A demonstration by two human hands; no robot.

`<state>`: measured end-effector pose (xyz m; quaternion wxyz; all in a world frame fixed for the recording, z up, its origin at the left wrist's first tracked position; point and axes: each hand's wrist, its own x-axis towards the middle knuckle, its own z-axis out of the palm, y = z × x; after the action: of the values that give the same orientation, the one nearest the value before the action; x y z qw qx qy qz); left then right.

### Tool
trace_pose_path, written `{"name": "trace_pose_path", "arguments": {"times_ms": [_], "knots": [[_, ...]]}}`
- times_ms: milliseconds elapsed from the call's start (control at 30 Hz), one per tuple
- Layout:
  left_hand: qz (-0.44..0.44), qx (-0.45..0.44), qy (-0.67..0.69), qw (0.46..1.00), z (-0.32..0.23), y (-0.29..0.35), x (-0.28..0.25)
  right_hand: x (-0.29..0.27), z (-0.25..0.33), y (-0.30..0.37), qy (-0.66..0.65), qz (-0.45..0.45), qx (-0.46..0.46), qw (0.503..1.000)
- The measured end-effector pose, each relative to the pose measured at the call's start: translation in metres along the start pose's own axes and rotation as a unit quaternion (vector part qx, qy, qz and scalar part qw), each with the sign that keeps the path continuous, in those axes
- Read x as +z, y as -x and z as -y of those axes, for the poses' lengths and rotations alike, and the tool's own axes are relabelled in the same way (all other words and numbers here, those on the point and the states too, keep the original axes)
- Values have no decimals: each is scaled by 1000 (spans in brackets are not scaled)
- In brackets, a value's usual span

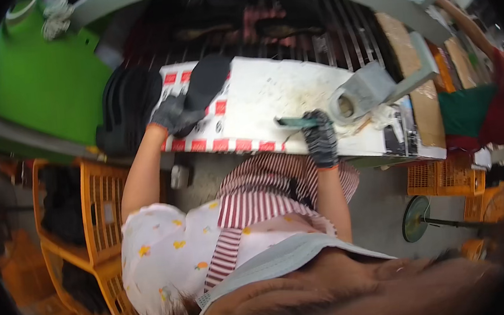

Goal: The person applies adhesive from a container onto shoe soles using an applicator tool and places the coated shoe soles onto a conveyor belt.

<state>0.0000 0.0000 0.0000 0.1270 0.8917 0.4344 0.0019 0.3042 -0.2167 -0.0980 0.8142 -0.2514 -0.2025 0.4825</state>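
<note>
A person's gloved left hand (pixel 172 114) grips a black shoe sole (pixel 210 80), stacked dark soles (pixel 130 99) left of that grip; the gloved right hand (pixel 320 133) clasps a slim green tool (pixel 295 122), a grey container (pixel 370 85) just right.

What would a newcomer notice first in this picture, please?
Probably the bright green panel at the upper left and the orange crates at the lower left. Next comes the white, red-marked work surface in the upper middle, where the gloved left hand touches a black sole-shaped piece and the gloved right hand holds a thin green tool.
</note>
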Motion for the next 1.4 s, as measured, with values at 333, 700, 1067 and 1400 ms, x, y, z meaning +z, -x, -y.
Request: {"name": "trace_pose_path", "arguments": {"times_ms": [333,700,1067,1400], "knots": [[68,-122,229,963,-7,14,-8,3,4,17,62,-60,9,996],[175,205,916,298,-65,20,28,44,99,38,227,-91,-170,955],[164,191,815,522,-116,26,24,37,119,32,532,-213,-174,800],[83,252,703,660,-119,17,31,31,112,-1,715,-235,-89,652]]}}
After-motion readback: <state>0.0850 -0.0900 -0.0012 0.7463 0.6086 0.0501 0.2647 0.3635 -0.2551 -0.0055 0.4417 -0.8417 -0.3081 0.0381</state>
